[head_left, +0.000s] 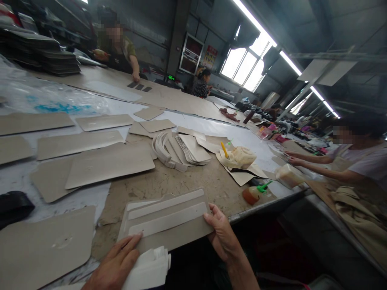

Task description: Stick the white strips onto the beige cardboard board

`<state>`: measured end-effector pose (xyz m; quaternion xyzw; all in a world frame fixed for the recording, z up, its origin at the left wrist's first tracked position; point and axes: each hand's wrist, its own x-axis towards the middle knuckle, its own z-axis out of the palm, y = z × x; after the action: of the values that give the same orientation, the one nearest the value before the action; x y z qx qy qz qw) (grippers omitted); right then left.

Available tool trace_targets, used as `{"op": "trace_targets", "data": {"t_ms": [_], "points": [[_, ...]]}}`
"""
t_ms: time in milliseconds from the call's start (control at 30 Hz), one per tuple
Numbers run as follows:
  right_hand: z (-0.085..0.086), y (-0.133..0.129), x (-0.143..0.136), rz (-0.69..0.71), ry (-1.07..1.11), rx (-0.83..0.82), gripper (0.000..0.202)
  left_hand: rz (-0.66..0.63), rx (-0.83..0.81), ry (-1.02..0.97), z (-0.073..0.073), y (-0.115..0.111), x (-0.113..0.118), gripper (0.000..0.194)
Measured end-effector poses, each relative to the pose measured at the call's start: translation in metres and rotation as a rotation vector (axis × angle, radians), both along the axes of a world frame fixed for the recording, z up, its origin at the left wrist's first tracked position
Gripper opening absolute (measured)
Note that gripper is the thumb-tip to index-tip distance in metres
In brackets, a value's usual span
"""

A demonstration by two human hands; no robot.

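My right hand (223, 233) grips the right end of a grey-beige panel (169, 219) that lies at the table's near edge, with two white strips stuck across it. My left hand (116, 264) rests its fingertips on the panel's lower left corner, fingers spread. A bundle of white strips (149, 270) lies just under and to the right of my left hand.
Many beige card panels (110, 164) cover the worktable, with a fanned stack of strips (181, 151), a cloth with a yellow brush (238, 157) and an orange glue bottle (252, 194). A person (356, 161) works at the right; others stand farther back.
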<state>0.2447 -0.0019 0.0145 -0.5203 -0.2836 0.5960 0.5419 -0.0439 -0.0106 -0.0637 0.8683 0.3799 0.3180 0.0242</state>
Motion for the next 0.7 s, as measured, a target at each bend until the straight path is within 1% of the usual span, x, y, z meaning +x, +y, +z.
{"op": "trace_targets", "data": {"t_ms": [100,167,267,300,367,400,433,500,567,633,667,700], "points": [[-0.002,0.0,-0.001,-0.009,-0.017,-0.037,0.057,0.035,-0.053,-0.005,0.007,-0.005,0.003,0.025],[-0.006,0.002,-0.001,-0.017,-0.037,-0.069,0.052,0.04,-0.092,-0.03,0.013,-0.008,0.003,0.028],[-0.012,0.004,0.002,-0.022,-0.048,-0.11,0.05,0.08,-0.176,-0.183,0.023,-0.012,-0.001,0.033],[-0.014,0.004,0.002,-0.026,-0.047,-0.116,0.052,0.115,-0.25,-0.265,0.028,-0.013,-0.003,0.033],[-0.016,0.002,0.002,-0.042,-0.043,-0.123,0.055,0.234,-0.442,-0.424,0.037,-0.012,-0.007,0.028],[-0.016,0.001,0.002,-0.052,-0.042,-0.126,0.056,0.294,-0.532,-0.473,0.042,-0.011,-0.008,0.021],[-0.017,0.0,0.001,-0.061,-0.041,-0.13,0.056,0.356,-0.615,-0.51,0.045,-0.009,-0.009,0.019],[-0.019,-0.002,0.001,-0.069,-0.035,-0.143,0.058,0.482,-0.754,-0.578,0.052,-0.004,-0.011,0.033],[-0.023,0.001,0.002,-0.064,-0.026,-0.156,0.06,0.56,-0.915,-0.668,0.055,0.002,-0.014,0.041],[-0.025,0.005,0.002,-0.055,-0.014,-0.162,0.06,0.576,-1.09,-0.748,0.059,0.005,-0.018,0.044],[-0.023,0.007,0.001,-0.054,-0.008,-0.157,0.059,0.557,-1.143,-0.763,0.061,0.005,-0.018,0.043],[-0.02,0.007,-0.002,-0.058,-0.003,-0.144,0.057,0.532,-1.153,-0.763,0.063,0.005,-0.016,0.041]]}}
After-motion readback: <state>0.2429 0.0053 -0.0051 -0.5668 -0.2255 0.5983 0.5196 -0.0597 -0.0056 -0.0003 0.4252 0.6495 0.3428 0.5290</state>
